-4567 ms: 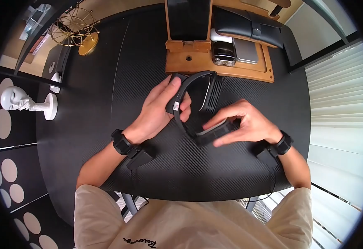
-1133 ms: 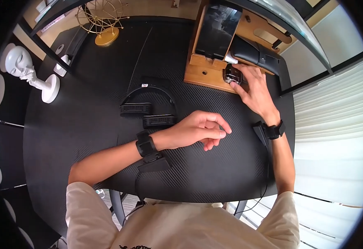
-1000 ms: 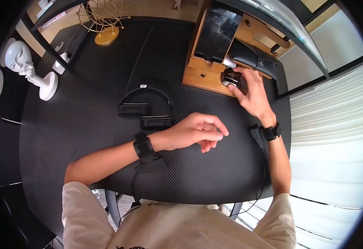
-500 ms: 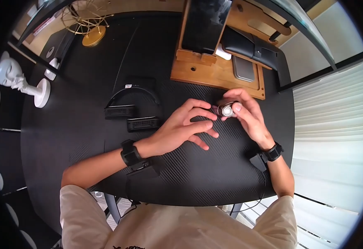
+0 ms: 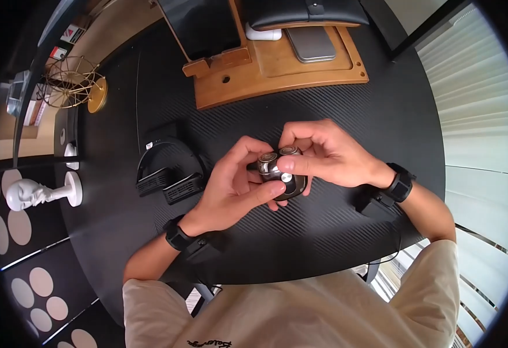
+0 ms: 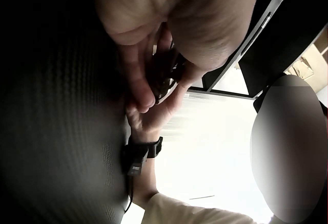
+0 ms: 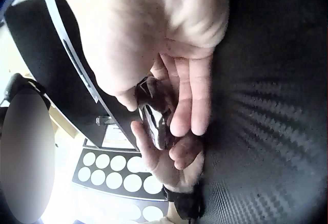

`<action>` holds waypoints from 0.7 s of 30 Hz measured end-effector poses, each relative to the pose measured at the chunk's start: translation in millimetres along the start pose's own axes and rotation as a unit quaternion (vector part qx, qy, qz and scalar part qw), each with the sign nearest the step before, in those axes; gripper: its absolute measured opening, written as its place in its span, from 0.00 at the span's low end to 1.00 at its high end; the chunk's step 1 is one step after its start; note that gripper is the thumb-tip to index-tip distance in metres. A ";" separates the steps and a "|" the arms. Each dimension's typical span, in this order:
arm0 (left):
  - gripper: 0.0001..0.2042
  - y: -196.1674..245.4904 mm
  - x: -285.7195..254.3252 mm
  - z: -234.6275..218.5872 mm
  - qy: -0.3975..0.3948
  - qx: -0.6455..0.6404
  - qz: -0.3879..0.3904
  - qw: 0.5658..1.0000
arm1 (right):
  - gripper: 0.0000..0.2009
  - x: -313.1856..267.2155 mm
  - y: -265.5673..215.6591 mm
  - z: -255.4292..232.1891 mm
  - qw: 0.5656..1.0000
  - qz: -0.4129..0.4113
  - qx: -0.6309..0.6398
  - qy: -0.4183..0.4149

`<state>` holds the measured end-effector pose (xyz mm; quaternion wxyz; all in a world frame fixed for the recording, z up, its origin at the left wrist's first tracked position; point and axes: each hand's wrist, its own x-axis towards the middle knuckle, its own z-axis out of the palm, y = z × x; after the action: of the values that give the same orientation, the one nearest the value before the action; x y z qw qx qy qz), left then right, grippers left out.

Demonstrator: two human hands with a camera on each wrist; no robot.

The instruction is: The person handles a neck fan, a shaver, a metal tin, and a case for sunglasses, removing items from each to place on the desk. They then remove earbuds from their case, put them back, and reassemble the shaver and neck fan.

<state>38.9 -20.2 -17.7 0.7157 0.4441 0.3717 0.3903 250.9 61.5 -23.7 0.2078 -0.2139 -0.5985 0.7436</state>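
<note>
Both hands hold a small dark, glossy electric shaver (image 5: 296,187) with two round heads and a silver button, over the middle of the desk. My left hand (image 5: 226,188) grips its left side, thumb on the front near the button. From the right, my right hand (image 5: 338,155) grips it with the thumb across the front, just under the heads. In the left wrist view the shaver (image 6: 165,73) is partly hidden behind the left hand. The right wrist view shows the shaver (image 7: 154,109) between the fingers of both hands. A black neck fan (image 5: 183,187) lies left of the left hand.
A wooden stand (image 5: 248,84) at the back bears a phone (image 5: 203,26), a white case (image 5: 264,33), a flat silver box (image 5: 312,45) and a black leather pouch (image 5: 300,14). Left stand a gold wheel ornament (image 5: 97,95) and a white head sculpture (image 5: 27,194).
The neck fan was put down on the left of the desk. My right hand took the shaver off the wooden stand and brought it to the middle, where my left hand took hold too.
</note>
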 end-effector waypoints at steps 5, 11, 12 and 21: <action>0.19 -1.1 -3.0 0.2 0.004 0.026 0.004 1.000 | 0.18 1.7 -4.6 -2.8 1.000 0.012 -0.020 -0.017; 0.18 -8.6 -3.3 -2.4 -0.018 0.059 0.056 0.997 | 0.21 2.1 -4.9 -4.0 0.999 0.048 0.008 0.008; 0.18 -8.8 -3.9 -2.7 -0.009 0.038 0.042 0.998 | 0.19 3.3 -4.6 -3.2 0.999 0.037 -0.006 -0.004; 0.14 -1.2 -0.9 -2.5 0.032 -0.002 0.002 0.999 | 0.14 5.1 -3.9 -4.7 0.996 0.025 0.081 0.019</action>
<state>36.6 -20.5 -19.4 0.7034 0.4308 0.3931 0.4063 249.6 68.9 -21.1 0.2174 -0.2254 -0.5264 0.7904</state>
